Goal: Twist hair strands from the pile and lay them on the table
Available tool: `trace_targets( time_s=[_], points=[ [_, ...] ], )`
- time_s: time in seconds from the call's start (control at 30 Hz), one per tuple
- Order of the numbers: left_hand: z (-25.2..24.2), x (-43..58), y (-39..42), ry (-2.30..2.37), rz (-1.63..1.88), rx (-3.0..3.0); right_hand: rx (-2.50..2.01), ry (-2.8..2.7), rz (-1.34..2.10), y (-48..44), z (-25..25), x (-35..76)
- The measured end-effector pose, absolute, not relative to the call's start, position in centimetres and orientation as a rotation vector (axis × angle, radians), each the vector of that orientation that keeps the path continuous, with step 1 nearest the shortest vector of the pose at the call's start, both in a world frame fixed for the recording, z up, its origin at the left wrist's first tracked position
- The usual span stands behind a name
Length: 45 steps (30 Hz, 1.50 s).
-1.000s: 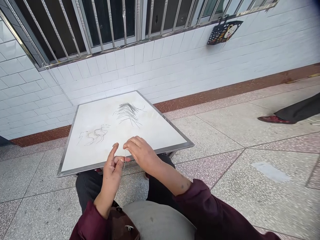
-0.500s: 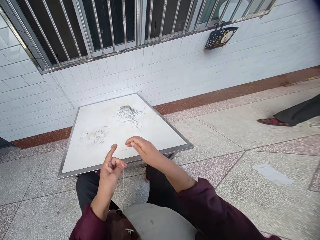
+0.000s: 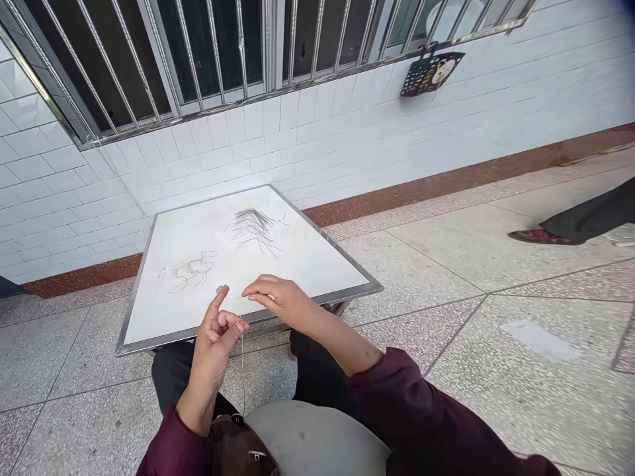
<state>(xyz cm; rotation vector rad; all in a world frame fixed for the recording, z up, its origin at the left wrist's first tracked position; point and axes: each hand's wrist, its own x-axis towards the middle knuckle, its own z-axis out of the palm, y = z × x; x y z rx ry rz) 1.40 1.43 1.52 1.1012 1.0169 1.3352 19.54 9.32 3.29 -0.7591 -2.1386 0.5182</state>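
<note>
A thin thread [image 3: 243,363] hangs from the left hand [image 3: 213,342], pinched between thumb and finger near the table's [image 3: 169,317] front edge. The right hand [image 3: 278,297] is just beside it, thumb close to the fingers, whether gripping anything I cannot tell; beyond, a dense bunch [image 3: 254,223] and a sparser bunch [image 3: 192,271] of dark strands lie on the table.

No text, label, brand or number could be read with certainty. On the dark bag [image 3: 413,80], which hung at the lower edge of the window bars [image 3: 293,39], there were small orange marks [image 3: 428,77] beside a pale printed figure [image 3: 443,71]. These marks were too small and too blurred, so whether they were letters could not be told.
</note>
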Motion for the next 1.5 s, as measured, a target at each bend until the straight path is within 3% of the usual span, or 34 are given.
trace_targets(
  time_s=[0.13, 0.33, 0.43, 1.5],
  points=[
    [1.7, 1.0, 1.6, 1.012, 1.395, 1.075, -0.904, -1.950, 0.344, 8.2, 3.5, 19.3],
    [1.8, 0.4, 1.8, 0.962, 1.467, 1.017, -0.967, -1.900, 1.130, 4.9, 2.8, 16.8],
    [1.6, 0.3, 1.7, 0.932, 1.493, 0.990, -1.043, -1.708, 1.229, 4.2, 1.7, 15.1],
    [2.0, -0.4, 2.6, 1.030, 1.534, 1.008, -0.970, -1.566, 1.115, 3.9, -0.1, 13.9]
  ],
)
